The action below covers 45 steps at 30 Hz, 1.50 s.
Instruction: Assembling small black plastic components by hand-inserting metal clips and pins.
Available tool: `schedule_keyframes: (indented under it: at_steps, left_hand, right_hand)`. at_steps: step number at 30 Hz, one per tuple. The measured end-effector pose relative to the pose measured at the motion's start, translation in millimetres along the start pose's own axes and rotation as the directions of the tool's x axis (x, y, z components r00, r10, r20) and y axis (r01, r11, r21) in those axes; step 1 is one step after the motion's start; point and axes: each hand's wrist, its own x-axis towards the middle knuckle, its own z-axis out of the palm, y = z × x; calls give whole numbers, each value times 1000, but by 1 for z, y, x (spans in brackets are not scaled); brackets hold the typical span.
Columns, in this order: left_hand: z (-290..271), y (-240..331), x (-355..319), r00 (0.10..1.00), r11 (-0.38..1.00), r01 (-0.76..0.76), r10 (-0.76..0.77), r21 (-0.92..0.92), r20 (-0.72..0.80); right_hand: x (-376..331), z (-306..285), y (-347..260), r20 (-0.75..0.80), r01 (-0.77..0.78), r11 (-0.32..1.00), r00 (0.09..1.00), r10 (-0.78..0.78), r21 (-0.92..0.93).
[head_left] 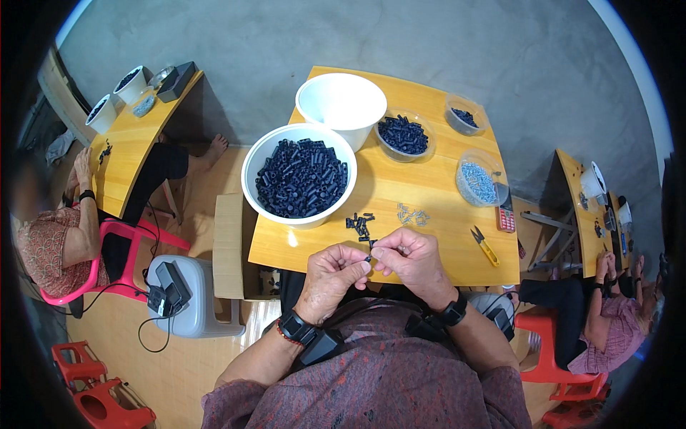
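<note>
Along the near edge of the yellow wooden table (457, 247), pinching a small dark piece (368, 259) between thumb and fingers of the left hand (330, 282). Narrowed to a pinch just beside it with the right hand (413, 264); cannot tell about anything within that grip. Just beyond, see loose dark pieces (359, 227) and, apart to their right, clear bits (412, 214). Hemmed on the left by a white tub (304, 222) close to the left edge. Roomier rightward, with a stretch of wood before yellow-handled snips (489, 252) near the right edge.
</note>
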Motion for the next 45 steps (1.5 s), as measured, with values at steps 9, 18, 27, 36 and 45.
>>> schedule_keyframes:
  at_steps: [9, 18, 27, 36, 45]
  left_hand:
    - [0, -1, 1, 1000, 1000, -2, 2, 7, -12]
    - [1, -4, 0, 999, 999, -24, 26, 46, -36]
    - [0, -6, 0, 999, 999, -31, 32, 44, -42]
    - [-5, -2, 0, 980, 961, 184, -162, -207, 118]
    - [-3, -2, -1, 985, 949, 168, -153, -268, 77]
  right_hand:
    - [-1, 2, 0, -11, 26, 999, 1000, -26, -41]
    - [1, 0, -3, 43, 56, 987, 998, -50, -148]
    - [5, -4, 1, 153, -26, 999, 988, 32, -40]
    - [-2, -18, 4, 248, -1, 999, 969, -8, 35]
    - [-13, -6, -13, 195, 186, 974, 968, -158, -133]
